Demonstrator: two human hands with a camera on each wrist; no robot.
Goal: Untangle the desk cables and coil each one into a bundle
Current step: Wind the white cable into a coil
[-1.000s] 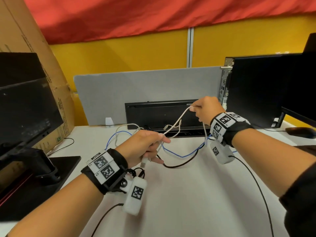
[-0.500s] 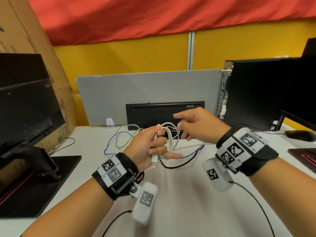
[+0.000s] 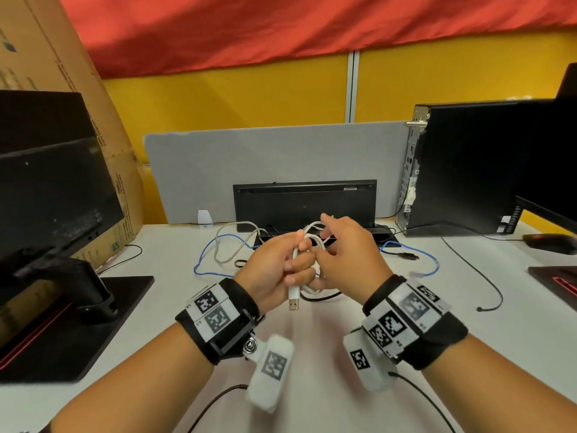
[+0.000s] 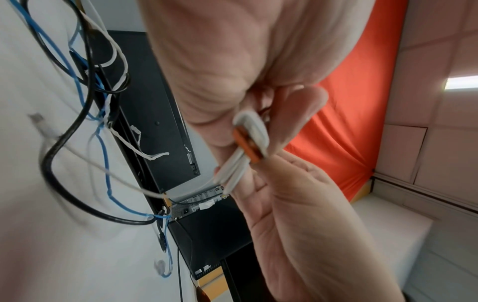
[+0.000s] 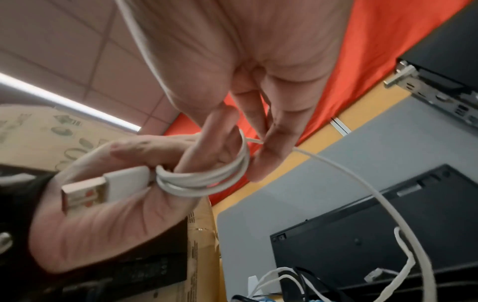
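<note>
A white USB cable (image 3: 307, 237) is wound in a few loops round the fingers of my left hand (image 3: 299, 257), which grips the coil (image 5: 207, 177). Its USB plug (image 3: 293, 300) hangs below the fist, and in the right wrist view the plug (image 5: 85, 192) lies across the left palm. My right hand (image 3: 324, 242) is pressed close against the left and pinches the free run of the white cable (image 5: 336, 163), which trails down to the desk. A blue cable (image 3: 218, 245), a black cable (image 4: 64, 132) and a greyish cable (image 3: 231, 242) lie tangled behind the hands.
A black keyboard (image 3: 304, 201) leans upright against the grey divider (image 3: 274, 157). A PC tower (image 3: 468, 167) and mouse (image 3: 549, 243) stand right, with a thin black wire (image 3: 487, 276). A monitor (image 3: 46, 182), its base (image 3: 78, 323) and a cardboard box (image 3: 40, 51) are left.
My right hand, which held the white cable stretched up and to the right, has swung back to the left hand. More loops now lie round the left fingers.
</note>
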